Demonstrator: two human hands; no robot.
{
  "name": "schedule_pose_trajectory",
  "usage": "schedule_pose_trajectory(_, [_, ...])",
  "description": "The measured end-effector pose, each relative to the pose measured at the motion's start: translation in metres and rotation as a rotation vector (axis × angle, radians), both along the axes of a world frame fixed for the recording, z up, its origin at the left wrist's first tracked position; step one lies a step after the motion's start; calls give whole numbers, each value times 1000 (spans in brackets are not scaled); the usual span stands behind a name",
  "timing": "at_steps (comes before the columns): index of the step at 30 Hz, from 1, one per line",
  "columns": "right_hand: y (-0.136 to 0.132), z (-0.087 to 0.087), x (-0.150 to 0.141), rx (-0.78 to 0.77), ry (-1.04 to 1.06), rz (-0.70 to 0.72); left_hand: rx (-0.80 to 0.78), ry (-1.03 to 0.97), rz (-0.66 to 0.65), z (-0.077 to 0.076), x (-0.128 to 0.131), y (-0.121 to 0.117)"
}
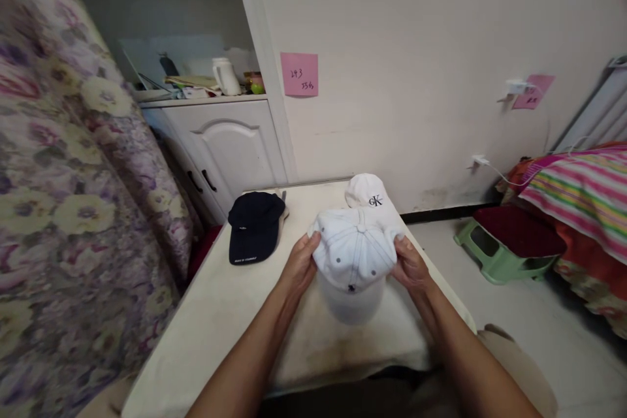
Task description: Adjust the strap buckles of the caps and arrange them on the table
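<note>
A pale blue baseball cap (355, 258) hangs between my hands above the table, its brim towards me and a small dark emblem at the front. My left hand (302, 262) pinches its left edge, thumb on top. On the opposite edge my right hand (409, 262) grips the cloth the same way. Just beyond it a white cap (365, 189) with black letters lies near the table's far edge, partly covered by the held cap. To the left rests a dark navy cap (255, 225), with something beige showing from under it.
The cream-topped table (210, 333) reaches the wall. A floral curtain (73, 209) hangs at left beside a white cabinet (230, 150) bearing a white jug (226, 76). At right stand a green stool (490, 255) and a bed with a striped cover (582, 189).
</note>
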State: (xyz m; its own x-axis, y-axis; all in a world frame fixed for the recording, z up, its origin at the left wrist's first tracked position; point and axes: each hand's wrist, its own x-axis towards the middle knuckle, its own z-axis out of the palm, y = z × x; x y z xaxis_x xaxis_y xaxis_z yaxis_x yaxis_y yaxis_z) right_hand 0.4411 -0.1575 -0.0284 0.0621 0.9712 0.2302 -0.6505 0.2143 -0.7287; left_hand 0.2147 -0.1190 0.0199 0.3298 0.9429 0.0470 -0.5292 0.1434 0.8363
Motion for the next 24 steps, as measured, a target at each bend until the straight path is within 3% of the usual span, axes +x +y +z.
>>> schedule_pose_trajectory(4, [-2,7,16,66,-144,61,182,22,24,19,-10,20])
schedule_pose_trajectory(7, [-6,7,23,103,-336,113,227,67,4,11,-28,19])
schedule_pose_trajectory(13, [-20,8,27,145,-715,257,197,337,-99,-19,-72,-21])
schedule_pose_trajectory(19, [-33,21,22,116,-816,431,177,524,-174,-11,-95,-59])
schedule_pose_trajectory(24, [-43,41,15,230,-967,502,207,528,-163,-6,-105,-74])
